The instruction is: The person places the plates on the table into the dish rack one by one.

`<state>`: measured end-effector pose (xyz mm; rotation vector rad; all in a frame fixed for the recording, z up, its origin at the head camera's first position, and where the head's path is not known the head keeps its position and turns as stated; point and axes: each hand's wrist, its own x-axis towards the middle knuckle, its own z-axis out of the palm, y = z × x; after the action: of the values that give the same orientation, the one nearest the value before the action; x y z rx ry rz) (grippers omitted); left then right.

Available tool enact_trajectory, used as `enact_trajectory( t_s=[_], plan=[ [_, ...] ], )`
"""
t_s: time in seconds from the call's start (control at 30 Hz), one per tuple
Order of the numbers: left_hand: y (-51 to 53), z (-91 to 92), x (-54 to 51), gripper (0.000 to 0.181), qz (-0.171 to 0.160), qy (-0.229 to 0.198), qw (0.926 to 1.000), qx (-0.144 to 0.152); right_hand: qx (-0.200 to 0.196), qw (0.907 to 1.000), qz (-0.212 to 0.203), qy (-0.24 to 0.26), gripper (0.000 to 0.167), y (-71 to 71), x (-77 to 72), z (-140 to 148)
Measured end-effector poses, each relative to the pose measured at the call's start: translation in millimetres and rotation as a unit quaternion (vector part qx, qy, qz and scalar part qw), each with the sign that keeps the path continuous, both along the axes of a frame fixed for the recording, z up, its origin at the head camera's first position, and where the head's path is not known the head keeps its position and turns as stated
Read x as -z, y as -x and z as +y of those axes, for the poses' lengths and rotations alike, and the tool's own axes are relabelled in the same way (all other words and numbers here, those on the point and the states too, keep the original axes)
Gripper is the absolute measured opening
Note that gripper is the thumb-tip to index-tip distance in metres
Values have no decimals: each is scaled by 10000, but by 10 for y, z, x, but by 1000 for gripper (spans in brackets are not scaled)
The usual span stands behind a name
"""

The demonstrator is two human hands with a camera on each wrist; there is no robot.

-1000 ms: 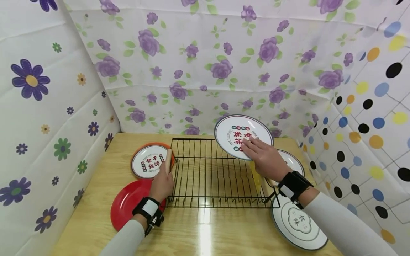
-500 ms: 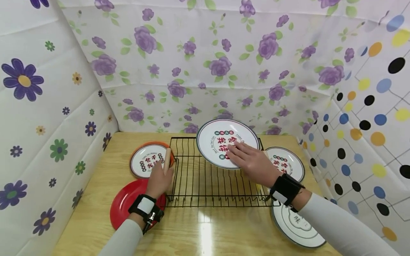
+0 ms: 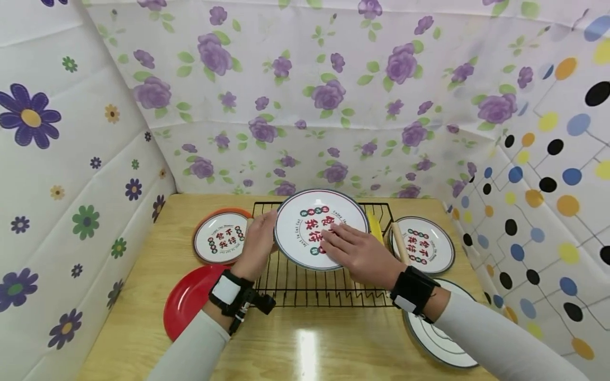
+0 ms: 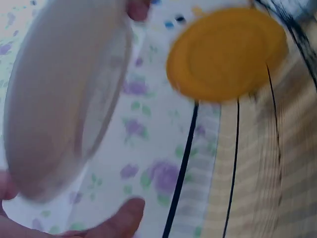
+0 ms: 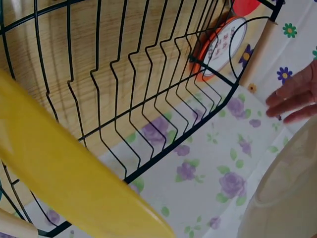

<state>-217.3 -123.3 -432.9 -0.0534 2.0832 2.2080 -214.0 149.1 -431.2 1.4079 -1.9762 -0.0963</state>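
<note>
Long pale-grey sleeves [image 3: 193,346]; black wrist straps [image 3: 415,287], each bearing a white rectangular patch [image 3: 226,290]; left strap with small black module [image 3: 263,302].

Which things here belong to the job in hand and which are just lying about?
Seemingly in the job:
the held plate, in the right hand
the left hand, near its edge
the wire rack below
the yellow plate in it

Apparently just lying about:
the red plate
the left lettered plate
the orange plate under it
the right lettered plate
the grey-ringed plate
</note>
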Motion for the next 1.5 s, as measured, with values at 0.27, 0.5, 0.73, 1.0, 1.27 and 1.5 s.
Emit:
enact_trajectory(
  t_s=[0.27, 0.5, 0.73, 1.0, 1.27, 1.5],
  plan=[
    [20, 131, -42, 57, -413, -830, 9946, -466, 71, 9999, -37, -80, 43, -40, 39, -99],
    [36, 130, -47, 55, -453, -405, 9937, -939, 84, 9999, -11, -106, 45, -32, 41, -125],
    [29, 120, -47, 53, -317, -450, 9934, -1003, 251, 9808, -1919, -257, 59, -55, -146, -95],
    [-6, -8, -28, 53, -370, -462, 9915, -1160, 743, 8378, -5223, 1407, 87, -20, -514, 4],
    [-3, 22, -35, 52, -336, -679, 9903, -1161, 857, 6319, -6442, 4223, 73, 257, -253, -5],
    [-7, 114, -62, 51, -354, -752, 9896, -1171, 515, 4239, -7276, 5369, 59, 262, -131, -73]
  ],
)
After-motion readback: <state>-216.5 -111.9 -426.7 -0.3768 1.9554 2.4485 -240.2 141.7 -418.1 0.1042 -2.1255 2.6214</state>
